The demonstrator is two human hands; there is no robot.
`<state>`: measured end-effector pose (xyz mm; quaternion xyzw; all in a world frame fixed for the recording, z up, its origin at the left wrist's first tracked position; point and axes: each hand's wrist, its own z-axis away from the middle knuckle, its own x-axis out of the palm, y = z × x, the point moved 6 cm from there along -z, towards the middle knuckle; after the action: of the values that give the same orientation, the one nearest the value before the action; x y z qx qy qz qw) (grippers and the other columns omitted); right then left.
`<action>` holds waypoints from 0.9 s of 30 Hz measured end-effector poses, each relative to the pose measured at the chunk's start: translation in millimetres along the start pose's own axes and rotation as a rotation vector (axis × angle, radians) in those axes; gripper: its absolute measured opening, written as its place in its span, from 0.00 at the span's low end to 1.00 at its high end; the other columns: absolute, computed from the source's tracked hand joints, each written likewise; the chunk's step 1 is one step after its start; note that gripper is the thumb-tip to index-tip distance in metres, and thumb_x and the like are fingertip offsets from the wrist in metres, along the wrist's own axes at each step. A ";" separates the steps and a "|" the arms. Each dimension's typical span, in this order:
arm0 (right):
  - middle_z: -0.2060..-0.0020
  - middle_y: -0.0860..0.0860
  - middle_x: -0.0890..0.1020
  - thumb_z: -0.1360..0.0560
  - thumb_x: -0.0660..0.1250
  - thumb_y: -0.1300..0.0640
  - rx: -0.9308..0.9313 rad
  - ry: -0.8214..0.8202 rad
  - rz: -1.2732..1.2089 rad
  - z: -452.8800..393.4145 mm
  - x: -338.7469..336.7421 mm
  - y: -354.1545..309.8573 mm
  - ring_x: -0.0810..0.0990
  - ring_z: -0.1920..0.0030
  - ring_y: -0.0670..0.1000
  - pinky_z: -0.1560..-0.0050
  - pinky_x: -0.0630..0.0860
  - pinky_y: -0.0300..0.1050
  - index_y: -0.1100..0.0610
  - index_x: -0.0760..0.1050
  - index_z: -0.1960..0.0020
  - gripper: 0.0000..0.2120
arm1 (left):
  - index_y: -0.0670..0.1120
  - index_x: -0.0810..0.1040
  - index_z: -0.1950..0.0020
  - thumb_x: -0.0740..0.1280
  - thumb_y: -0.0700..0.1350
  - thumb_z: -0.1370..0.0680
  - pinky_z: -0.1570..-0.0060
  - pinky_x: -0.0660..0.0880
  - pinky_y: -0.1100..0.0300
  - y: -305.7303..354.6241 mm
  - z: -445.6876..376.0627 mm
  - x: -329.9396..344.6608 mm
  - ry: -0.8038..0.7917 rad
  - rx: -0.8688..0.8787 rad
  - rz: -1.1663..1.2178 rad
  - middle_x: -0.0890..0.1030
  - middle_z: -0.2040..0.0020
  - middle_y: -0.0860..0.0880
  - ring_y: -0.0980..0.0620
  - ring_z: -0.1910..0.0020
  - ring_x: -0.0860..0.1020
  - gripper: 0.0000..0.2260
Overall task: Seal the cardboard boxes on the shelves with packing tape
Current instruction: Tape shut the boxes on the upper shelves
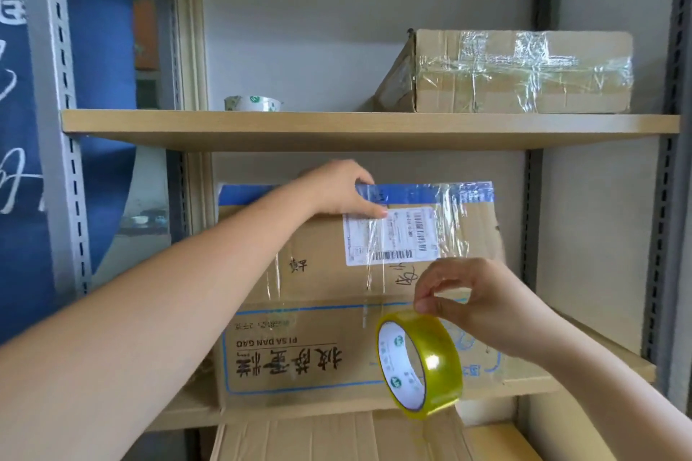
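A large cardboard box (322,359) with blue print and a white shipping label (391,236) stands on the middle shelf. My left hand (339,187) rests on its top edge, fingers curled over the far side and thumb pressed on a strip of clear tape by the label. My right hand (472,297) pinches the top of a yellowish roll of packing tape (419,363), which hangs in front of the box's lower right. A second cardboard box (520,73), wrapped in clear tape, lies on the upper shelf at the right.
A second tape roll (252,103) sits on the upper shelf (337,127) at the left. Flattened cardboard (329,438) lies below the middle shelf. Grey slotted uprights (60,123) frame the shelves, and a blue banner (18,161) hangs at the far left.
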<state>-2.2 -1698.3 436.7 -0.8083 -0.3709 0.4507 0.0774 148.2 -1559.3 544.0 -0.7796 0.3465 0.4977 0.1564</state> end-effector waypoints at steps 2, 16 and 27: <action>0.60 0.40 0.84 0.28 0.76 0.58 -0.006 0.019 -0.008 1.8 -8.1 -12.5 0.83 0.53 0.39 0.50 0.72 0.29 0.48 0.82 0.61 0.07 | 0.51 0.79 0.64 0.76 0.60 0.30 0.68 0.65 0.59 27.5 11.6 -20.8 -0.018 0.051 -0.063 0.75 0.70 0.57 0.56 0.69 0.72 0.15; 0.62 0.40 0.83 0.27 0.75 0.58 -0.017 -0.204 0.169 82.9 -19.7 -92.7 0.83 0.58 0.44 0.54 0.80 0.41 0.45 0.80 0.62 0.10 | 0.54 0.41 0.19 0.63 0.76 0.32 0.22 0.50 0.48 39.9 161.6 69.6 -0.483 -0.155 -0.078 0.43 0.18 0.50 0.47 0.20 0.47 0.52; 0.58 0.42 0.83 0.24 0.70 0.57 0.075 -0.121 0.290 23.8 19.0 -56.0 0.75 0.54 0.35 0.60 0.63 0.19 0.49 0.80 0.56 0.05 | 0.58 0.74 0.37 0.68 0.61 0.27 0.42 0.62 0.55 20.8 136.3 102.0 0.253 -0.126 -0.084 0.76 0.41 0.57 0.53 0.38 0.72 0.20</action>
<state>-44.6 -1650.6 435.8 -0.8212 -0.2373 0.5186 0.0190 69.6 -1533.1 393.7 -0.8582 0.2986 0.4092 0.0828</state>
